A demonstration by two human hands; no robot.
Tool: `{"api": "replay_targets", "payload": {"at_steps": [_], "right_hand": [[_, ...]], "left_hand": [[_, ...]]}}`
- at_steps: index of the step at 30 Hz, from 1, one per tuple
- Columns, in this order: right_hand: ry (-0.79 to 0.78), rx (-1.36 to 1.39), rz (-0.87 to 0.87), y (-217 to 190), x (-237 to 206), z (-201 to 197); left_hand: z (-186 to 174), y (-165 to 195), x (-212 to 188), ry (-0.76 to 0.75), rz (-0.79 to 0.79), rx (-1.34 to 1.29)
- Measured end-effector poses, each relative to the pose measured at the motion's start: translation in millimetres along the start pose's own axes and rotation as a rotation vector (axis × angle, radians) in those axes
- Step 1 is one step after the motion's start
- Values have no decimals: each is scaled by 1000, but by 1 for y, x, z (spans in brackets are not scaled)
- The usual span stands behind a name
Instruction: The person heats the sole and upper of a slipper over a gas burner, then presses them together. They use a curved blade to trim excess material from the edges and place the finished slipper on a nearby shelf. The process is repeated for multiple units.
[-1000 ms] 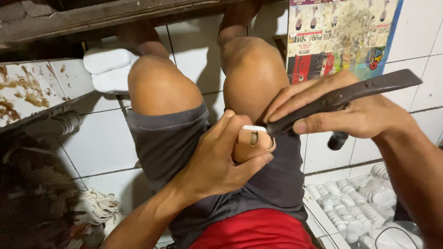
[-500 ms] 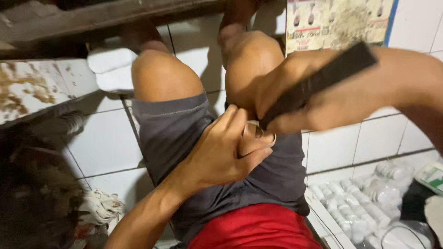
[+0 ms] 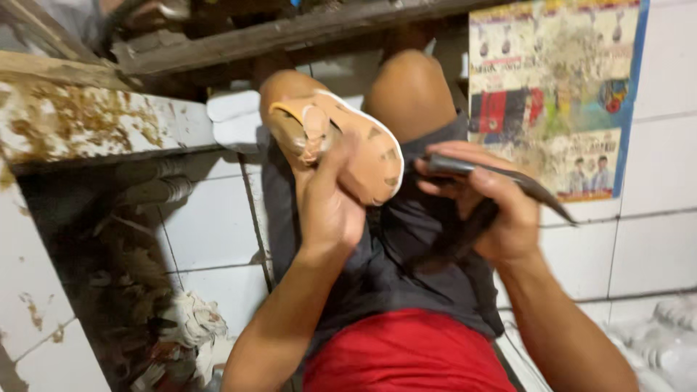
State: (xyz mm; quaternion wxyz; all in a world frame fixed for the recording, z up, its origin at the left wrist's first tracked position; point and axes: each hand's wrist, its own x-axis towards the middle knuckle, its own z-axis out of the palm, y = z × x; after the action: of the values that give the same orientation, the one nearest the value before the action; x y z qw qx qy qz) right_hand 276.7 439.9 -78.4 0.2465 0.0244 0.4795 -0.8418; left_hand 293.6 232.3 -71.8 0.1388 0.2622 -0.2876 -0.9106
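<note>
My left hand (image 3: pixel 328 197) grips a small tan sandal (image 3: pixel 353 149) with a white-edged sole, held up over my lap with the sole facing me. My right hand (image 3: pixel 488 199) is closed around a long dark tool (image 3: pixel 508 183) whose pointed end sticks out to the right. The tool's tip is apart from the sandal. My bare knees (image 3: pixel 410 91) rise behind both hands, above grey shorts (image 3: pixel 396 254) and a red shirt (image 3: pixel 406 352).
White tiled floor (image 3: pixel 653 254) lies all round. A worn colourful poster (image 3: pixel 555 94) lies at the right. A stained white ledge (image 3: pixel 87 127) and dark wooden beams (image 3: pixel 276 33) run along the top left. Rags and debris (image 3: pixel 181 327) pile at the lower left.
My left hand has lifted and turned the sandal so its sole shows. My right hand has pulled the tool away from the sandal and lowered it to the right.
</note>
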Motion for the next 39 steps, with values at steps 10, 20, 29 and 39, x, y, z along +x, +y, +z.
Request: {"api": "replay_targets", "payload": {"at_steps": [10,20,29,39], "right_hand": [[121,143,-89,8,3,31],[157,-34,-84,-4,8,36],[215,-238,17,2,0,25],[96,-431,90,-18,18,18]], "left_hand": [[24,-44,10,145,173,63],[23,-53,18,160,149,47],[2,-46,14,-47,302,358],[-16,-30,15,-103,263,777]]}}
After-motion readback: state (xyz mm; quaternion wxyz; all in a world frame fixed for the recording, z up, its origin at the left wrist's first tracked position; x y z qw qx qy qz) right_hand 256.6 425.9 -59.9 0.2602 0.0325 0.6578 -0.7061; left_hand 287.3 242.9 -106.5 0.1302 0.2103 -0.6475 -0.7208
